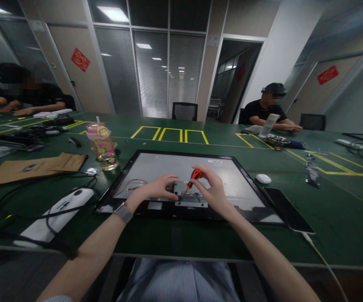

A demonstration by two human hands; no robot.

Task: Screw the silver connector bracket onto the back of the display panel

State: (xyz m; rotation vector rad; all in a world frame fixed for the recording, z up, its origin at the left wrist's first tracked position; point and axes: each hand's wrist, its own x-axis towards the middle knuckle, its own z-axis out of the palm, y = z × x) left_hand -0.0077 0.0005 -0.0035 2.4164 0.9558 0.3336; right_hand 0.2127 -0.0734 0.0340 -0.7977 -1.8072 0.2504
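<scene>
A monitor panel [241, 180] with a black frame and a grey back lies flat on the table before me. My right hand [213, 186] grips an orange and black screwdriver [194, 176] by its handle, its thin shaft slanting down to the metal bracket [190, 203] at the panel's near edge. Beside the shaft tip, my left hand [161, 186] rests over the board area with thumb and fingers apart, near a small dark part whose kind I cannot make out. Thin cables [128, 184] lie on the panel to its left.
Left of the panel stand a pink-lidded bottle [101, 144], a brown paper bag [33, 167] and a white power strip [55, 218] with black cables. On the right lie a phone [288, 209] on a charging cable and a white case [263, 178]. People sit across the green table [169, 239].
</scene>
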